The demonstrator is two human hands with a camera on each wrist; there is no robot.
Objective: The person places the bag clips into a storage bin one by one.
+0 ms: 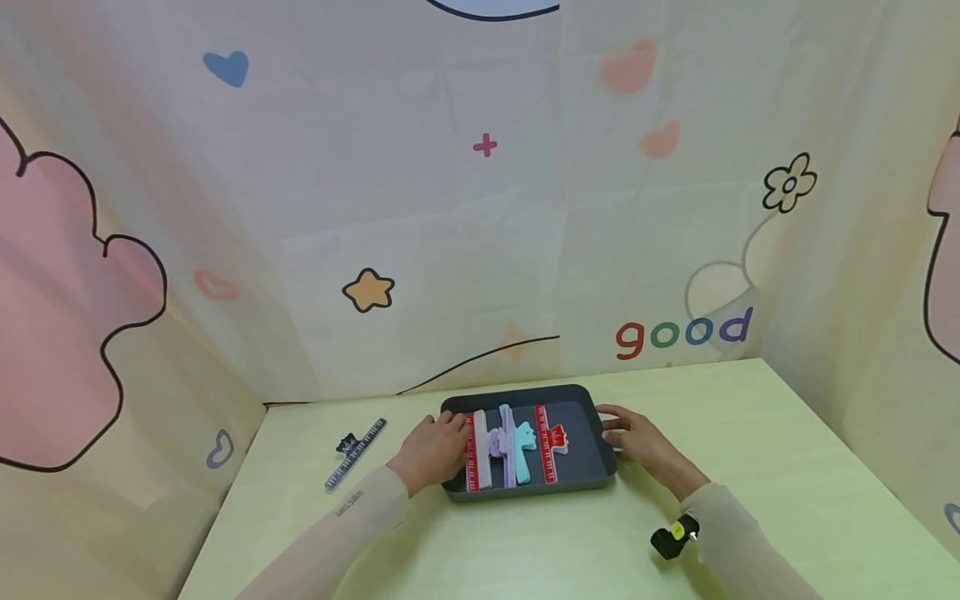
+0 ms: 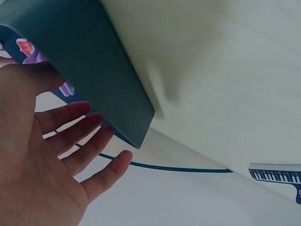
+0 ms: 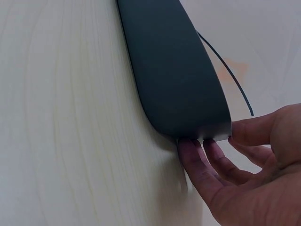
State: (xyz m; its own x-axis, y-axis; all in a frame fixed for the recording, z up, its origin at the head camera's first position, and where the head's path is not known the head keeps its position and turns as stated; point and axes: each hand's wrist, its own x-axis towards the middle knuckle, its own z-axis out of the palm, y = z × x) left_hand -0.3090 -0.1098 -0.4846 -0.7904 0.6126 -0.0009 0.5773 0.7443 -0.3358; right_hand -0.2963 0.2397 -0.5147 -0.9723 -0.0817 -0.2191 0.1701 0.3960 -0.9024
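A dark grey tray (image 1: pixel 577 433) lies on the table with several keyboard-shaped clips in it. My left hand (image 1: pixel 438 446) is over the tray's left end, partly covering a red clip (image 1: pixel 472 467); its fingers look relaxed and spread at the rim in the left wrist view. Beside that clip lie a white clip (image 1: pixel 483 454), a purple clip (image 1: pixel 509 458) and a light blue clip (image 1: pixel 522 462). Another red clip (image 1: pixel 549 450) lies farther right. My right hand (image 1: pixel 645 446) pinches the tray's right end wall, fingertips against the outside and one digit over the rim.
A black keyboard-shaped clip (image 1: pixel 356 457) lies on the table left of the tray. Behind the table (image 1: pixel 750 467) hangs a printed cloth (image 1: pixel 450 250), which also covers both sides. A black wrist camera (image 1: pixel 671 537) sits by the right sleeve.
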